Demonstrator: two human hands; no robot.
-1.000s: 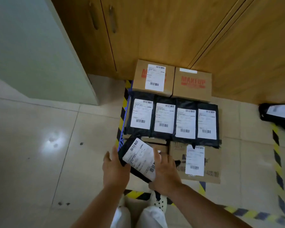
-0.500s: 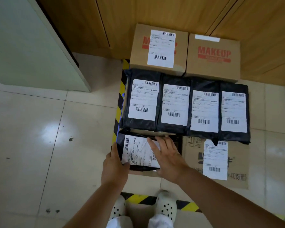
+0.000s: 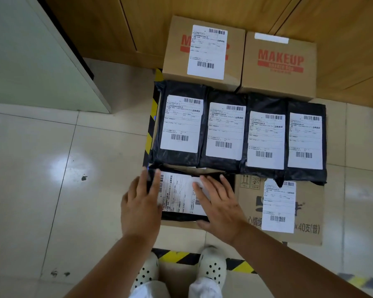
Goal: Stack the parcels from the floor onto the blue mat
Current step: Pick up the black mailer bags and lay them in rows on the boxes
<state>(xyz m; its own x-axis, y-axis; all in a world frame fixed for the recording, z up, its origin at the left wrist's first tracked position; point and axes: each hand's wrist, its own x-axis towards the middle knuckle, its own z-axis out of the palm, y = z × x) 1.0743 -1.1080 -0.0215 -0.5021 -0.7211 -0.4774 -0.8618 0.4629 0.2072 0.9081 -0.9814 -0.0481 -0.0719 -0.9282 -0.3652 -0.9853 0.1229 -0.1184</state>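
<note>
- Head view, looking down: a black plastic mailer bag with a white shipping label turned sideways (image 3: 182, 195) lies flat at the near-left corner of the stack, on top of a brown cardboard piece whose near edge shows just below it.
- The left hand (image 3: 141, 203) rests on the bag's left end, fingers spread and flat, fingertips reaching the bag's far-left corner; it grips nothing.
- The right hand (image 3: 219, 203) lies palm-down over the bag's right part, fingers spread and pointing to the far left, thumb at the bag's near edge; it too is flat and not pinching.
- The label shows between the two hands.
- Just beyond the bag, touching its far edge, four black plastic mailer bags with upright white labels (image 3: 238, 131) lie side by side in a row.
- Behind that row stand two brown cardboard boxes printed "MAKEUP" in red (image 3: 240, 59), against a wooden cabinet (image 3: 202, 7).
- To the right of the held bag lies a flat brown cardboard box with a white label (image 3: 306, 211), touching or just beside it.
- Only a thin blue edge of the blue mat (image 3: 154, 118) shows at the stack's left side, beside yellow-and-black hazard tape (image 3: 151, 130) on the pale tiled floor (image 3: 41, 179).
</note>
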